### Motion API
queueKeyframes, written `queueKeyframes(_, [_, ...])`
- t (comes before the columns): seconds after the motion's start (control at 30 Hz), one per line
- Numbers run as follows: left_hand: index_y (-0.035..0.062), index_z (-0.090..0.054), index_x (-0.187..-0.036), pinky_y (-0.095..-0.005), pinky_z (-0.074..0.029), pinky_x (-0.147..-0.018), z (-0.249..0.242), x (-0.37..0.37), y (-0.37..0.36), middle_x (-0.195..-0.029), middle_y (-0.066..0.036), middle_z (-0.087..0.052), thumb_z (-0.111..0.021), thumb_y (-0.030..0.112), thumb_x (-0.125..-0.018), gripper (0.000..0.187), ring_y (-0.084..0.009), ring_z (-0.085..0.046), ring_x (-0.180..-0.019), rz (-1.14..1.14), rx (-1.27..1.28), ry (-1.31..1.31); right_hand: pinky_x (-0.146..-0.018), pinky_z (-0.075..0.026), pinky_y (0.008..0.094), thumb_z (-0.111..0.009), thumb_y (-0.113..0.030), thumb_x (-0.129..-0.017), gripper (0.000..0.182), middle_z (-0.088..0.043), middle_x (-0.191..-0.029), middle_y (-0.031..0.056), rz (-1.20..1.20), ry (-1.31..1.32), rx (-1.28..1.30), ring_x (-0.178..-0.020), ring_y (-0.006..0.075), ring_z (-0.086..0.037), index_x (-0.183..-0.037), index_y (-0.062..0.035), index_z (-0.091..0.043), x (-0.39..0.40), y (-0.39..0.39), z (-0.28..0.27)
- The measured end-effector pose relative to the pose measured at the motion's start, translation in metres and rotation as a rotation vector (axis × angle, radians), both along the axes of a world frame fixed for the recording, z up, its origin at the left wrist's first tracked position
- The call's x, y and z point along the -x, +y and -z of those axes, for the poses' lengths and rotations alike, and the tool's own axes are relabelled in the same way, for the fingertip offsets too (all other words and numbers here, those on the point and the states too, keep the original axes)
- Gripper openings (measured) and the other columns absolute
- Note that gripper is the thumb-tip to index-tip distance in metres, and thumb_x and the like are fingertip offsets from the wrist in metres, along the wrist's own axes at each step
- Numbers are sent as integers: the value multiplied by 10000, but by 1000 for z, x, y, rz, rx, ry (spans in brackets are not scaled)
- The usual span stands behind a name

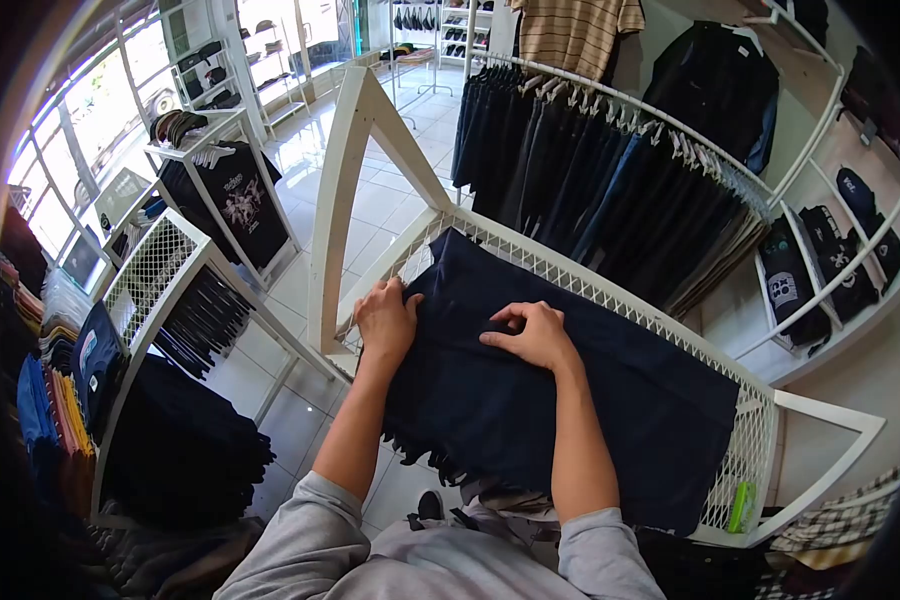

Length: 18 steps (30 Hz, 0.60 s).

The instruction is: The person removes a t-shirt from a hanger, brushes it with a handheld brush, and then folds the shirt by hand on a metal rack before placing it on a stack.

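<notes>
A dark navy garment (630,390) lies spread flat over the white mesh rack top (750,460) in front of me; its exact kind is hard to tell. My left hand (388,318) is at the garment's left edge, with curled fingers and the thumb closed on the cloth. Over the middle of the cloth is my right hand (532,335), fingers bent and the thumb apart from them, holding nothing visible. A slight ridge runs through the fabric near the left hand.
A bright green item (741,507) rests on the mesh at the right end. Trousers (570,180) hang from a rail beyond the rack. To the left stand another white rack (160,270) and a pile of folded clothes (65,400). White slanted frame posts (335,200) rise at the rack's far left.
</notes>
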<state>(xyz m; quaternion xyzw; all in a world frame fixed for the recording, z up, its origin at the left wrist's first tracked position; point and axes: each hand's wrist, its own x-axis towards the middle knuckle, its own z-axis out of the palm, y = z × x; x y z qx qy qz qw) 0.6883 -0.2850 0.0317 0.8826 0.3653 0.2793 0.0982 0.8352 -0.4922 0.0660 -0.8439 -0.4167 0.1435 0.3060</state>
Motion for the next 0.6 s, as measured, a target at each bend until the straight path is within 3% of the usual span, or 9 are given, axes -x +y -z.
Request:
queueKeyframes(0.07, [55,-717,-959,-483,-477,-830,-3,3,-1,-957,-138,-708,-755,322,-891,279,-355,-692,-916,21,156,-73,-1031,-412,395,-856,-395,-774,348,-753,-925,47,6,23,10,-939,231,-694,-994,-129,-806,2,-1,1])
queueKeyframes(0.17, [56,-720,-965,-482,-477,-830,-10,3,-3,-939,-150,-714,-739,277,-897,232,-368,-689,-913,-78,160,-208,-1047,-433,405,-842,-366,-801,337,-766,-982,71,30,58,-61,-990,245,-707,-1009,-107,-784,-1,-1,6])
queueKeyframes(0.33, [104,-720,-1015,-462,-440,-918,-1,0,-1,-1026,-108,-706,-739,270,-892,208,-315,-646,-1059,-65,18,-67,-1079,-416,419,-817,-334,-829,307,-780,-986,74,66,121,-164,-1022,258,-719,-1021,-101,-759,-1,-1,6])
queueKeyframes(0.4, [108,-715,-1031,-461,-434,-935,0,-7,2,-1022,-105,-703,-739,269,-896,211,-318,-643,-1048,-18,30,-67,-1012,-484,407,-799,-284,-857,258,-777,-972,100,52,-3,-110,-1007,268,-726,-1013,-85,-747,4,-1,0])
queueKeyframes(0.5, [117,-706,-1112,-447,-419,-968,-10,-11,1,-1032,-106,-709,-747,274,-899,267,-314,-643,-1040,15,-6,-55,-905,-544,393,-772,-223,-887,221,-770,-981,135,103,95,-244,-984,282,-731,-1028,-60,-725,3,3,2])
queueKeyframes(0.57, [111,-698,-1173,-451,-422,-963,-30,-9,-15,-1030,-106,-721,-742,309,-910,332,-303,-649,-1054,187,-163,-234,-870,-544,398,-745,-196,-910,188,-756,-981,139,83,36,-336,-968,306,-723,-1035,-60,-712,1,6,-1])
queueKeyframes(0.6, [97,-659,-1277,-462,-425,-961,-31,-10,-21,-1043,-116,-718,-737,354,-918,448,-304,-648,-1056,296,-73,-216,-835,-545,403,-717,-170,-933,155,-741,-981,142,59,-22,-429,-951,329,-714,-1042,-61,-699,2,8,-2])
